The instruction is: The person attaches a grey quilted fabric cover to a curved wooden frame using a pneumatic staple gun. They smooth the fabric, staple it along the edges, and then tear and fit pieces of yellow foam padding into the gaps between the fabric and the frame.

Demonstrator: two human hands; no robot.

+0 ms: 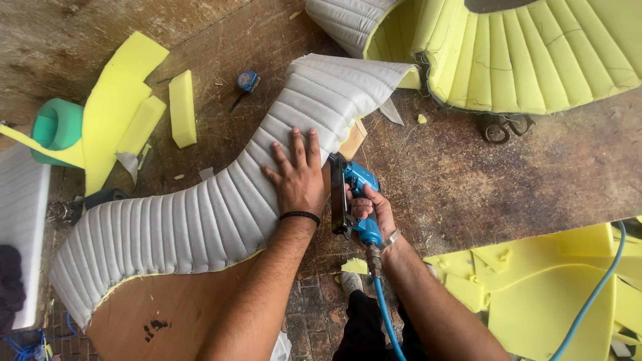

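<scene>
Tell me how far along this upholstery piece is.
Done: grey channel-quilted fabric already covers the curved panel's top. In hand: left hand presses the fabric flat while right hand holds the blue pneumatic staple gun at its edge. Left: yellow foam edge still shows along the lower side.
</scene>
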